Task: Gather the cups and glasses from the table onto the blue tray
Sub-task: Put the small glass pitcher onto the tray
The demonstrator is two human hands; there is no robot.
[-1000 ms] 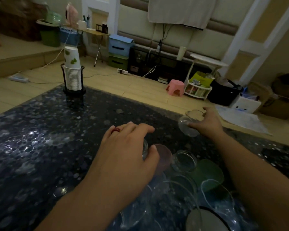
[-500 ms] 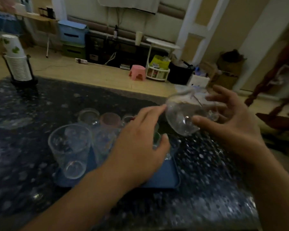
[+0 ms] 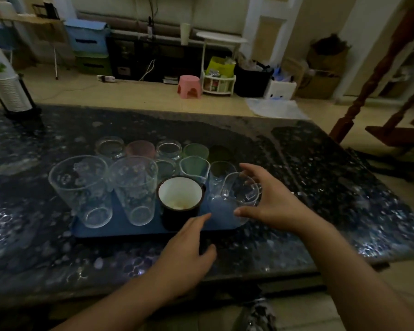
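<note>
The blue tray [image 3: 120,229] lies in the middle of the dark speckled table [image 3: 320,187]. It carries two tall clear glasses [image 3: 81,187], a dark mug with a white inside [image 3: 179,194], and several small clear, pink and green glasses [image 3: 167,151] behind them. A clear handled glass [image 3: 234,201] stands at the tray's front right corner, and my right hand [image 3: 273,206] is curled around it, thumb at its base and fingers over its rim. My left hand [image 3: 189,249] hovers at the tray's front edge, fingers apart and holding nothing.
A stack of paper cups in a black holder [image 3: 7,91] stands at the table's far left corner. Dark wooden furniture [image 3: 392,130] is close to the table's right side. A pink stool [image 3: 189,86] and storage boxes sit on the floor beyond.
My right hand has carried the clear handled glass down from the air onto the tray's front right corner. My left hand has drawn back off the tray toward the front edge.
</note>
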